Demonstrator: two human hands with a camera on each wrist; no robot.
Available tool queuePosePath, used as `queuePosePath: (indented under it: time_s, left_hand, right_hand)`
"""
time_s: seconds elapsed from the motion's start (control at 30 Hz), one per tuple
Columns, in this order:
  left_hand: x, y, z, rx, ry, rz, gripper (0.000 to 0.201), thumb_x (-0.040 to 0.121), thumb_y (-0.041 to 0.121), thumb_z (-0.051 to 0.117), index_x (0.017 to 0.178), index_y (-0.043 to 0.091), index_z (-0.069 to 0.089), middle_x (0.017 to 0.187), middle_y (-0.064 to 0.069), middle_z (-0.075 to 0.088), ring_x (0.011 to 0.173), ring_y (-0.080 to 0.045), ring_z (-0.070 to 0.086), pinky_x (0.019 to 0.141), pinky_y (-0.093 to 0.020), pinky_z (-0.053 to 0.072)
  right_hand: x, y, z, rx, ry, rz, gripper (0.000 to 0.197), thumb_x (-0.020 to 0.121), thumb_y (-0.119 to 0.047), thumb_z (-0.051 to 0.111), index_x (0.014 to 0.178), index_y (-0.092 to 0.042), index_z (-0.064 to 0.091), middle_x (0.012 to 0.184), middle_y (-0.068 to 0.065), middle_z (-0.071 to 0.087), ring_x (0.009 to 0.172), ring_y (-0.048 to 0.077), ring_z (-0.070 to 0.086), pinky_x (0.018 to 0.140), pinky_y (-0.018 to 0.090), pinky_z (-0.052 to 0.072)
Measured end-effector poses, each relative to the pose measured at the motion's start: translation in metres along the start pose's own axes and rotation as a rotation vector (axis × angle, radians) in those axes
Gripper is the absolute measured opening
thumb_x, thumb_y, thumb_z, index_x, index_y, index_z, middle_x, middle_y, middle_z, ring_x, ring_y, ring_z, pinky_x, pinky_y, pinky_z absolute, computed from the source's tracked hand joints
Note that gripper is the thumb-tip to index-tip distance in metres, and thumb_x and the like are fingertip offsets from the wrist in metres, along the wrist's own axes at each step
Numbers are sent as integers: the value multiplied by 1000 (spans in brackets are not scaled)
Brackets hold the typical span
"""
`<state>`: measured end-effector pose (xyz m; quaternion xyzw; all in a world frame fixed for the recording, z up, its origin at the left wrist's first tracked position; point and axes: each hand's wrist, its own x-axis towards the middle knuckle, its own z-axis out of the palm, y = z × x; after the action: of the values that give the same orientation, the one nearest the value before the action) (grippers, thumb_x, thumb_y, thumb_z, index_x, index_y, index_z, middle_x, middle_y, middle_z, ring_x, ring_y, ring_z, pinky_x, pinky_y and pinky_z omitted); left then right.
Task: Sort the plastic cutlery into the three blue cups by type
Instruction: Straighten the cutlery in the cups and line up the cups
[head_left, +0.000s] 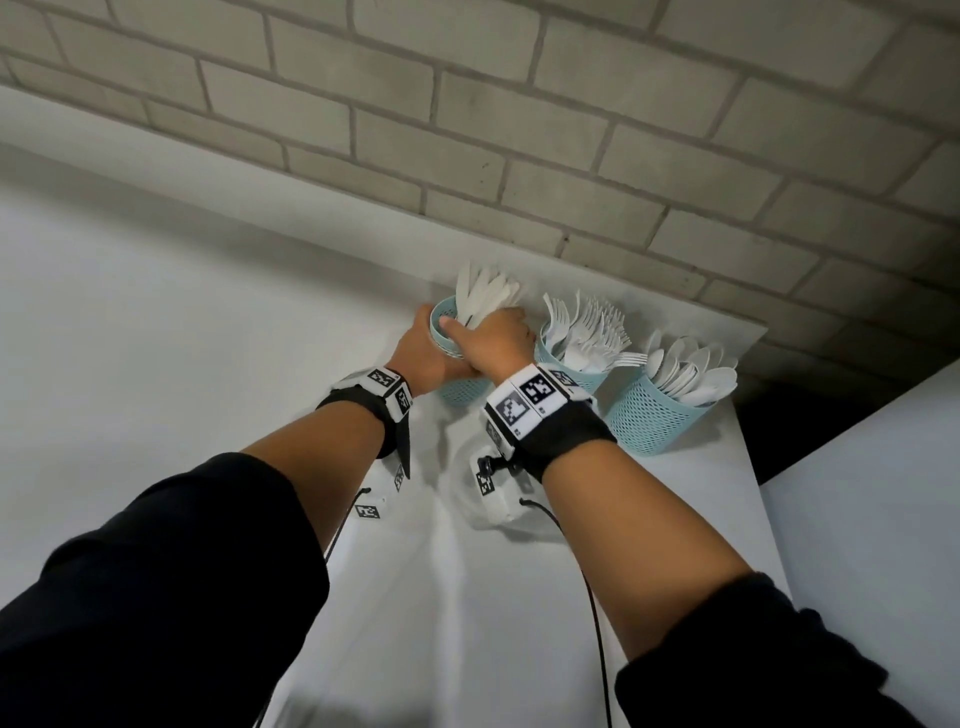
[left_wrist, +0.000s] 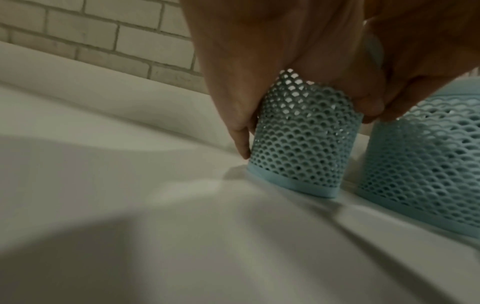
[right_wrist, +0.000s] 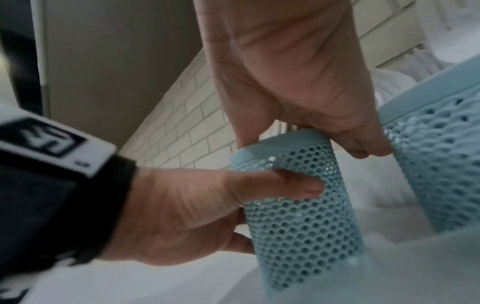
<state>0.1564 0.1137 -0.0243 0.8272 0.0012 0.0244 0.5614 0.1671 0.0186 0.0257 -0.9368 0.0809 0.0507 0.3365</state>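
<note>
Left hand (head_left: 423, 351) wrapped round the side of the left blue cup (left_wrist: 301, 144), thumb across its mesh wall, fingers curled behind it. Right hand (head_left: 496, 338) over the same cup's mouth, fingers closed on the bunch of white plastic knives (head_left: 480, 296) standing in it (grip plain in the head view, where the blades fan out above the knuckles). Both hands touching at the cup.

Three cups in a row along the far edge of the white table (head_left: 467, 597), against the pale brick wall (head_left: 571, 130). All pale blue, cylindrical, walls pierced with a fine scale-like mesh, a solid band at rim and base. Left cup upright on the table. Middle cup (head_left: 582, 371) just beside it, full of white forks (head_left: 592, 332), tines up. Right cup (head_left: 649, 421) near that one, packed with white spoons (head_left: 691, 371), bowls up and leaning rightward.

Black straps with printed square markers on both wrists.
</note>
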Motion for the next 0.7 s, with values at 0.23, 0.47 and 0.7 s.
queuePosePath:
  time_s: [0.23,0.47,0.7]
  left_hand:
    - [3,-5,-1,-48,11,-1,109,42,45,82,131,8,32,112,1,51,102,-17,55,87,-27,43]
    - [11,-10,2,-64,-28,-15,118,42,56,85,136,9,32,126,-3,56,117,-18,55,101,-35,45]
    - [13,-14,4,-79,15,-41,100,47,39,83,130,11,34,115,-1,59,103,-15,59,92,-34,49]
  right_hand:
    - [31,-16,-7,-123,-8,-220,77,77,-48,68,133,-5,40,137,14,46,136,33,31,112,48,26]
    - [28,-20,-9,-118,-85,-406,56,76,-60,61,115,-20,59,117,5,64,113,25,55,108,46,33]
    - [13,-20,3,163,61,-510,22,81,-23,63,99,-12,57,84,6,65,79,25,63,70,36,52]
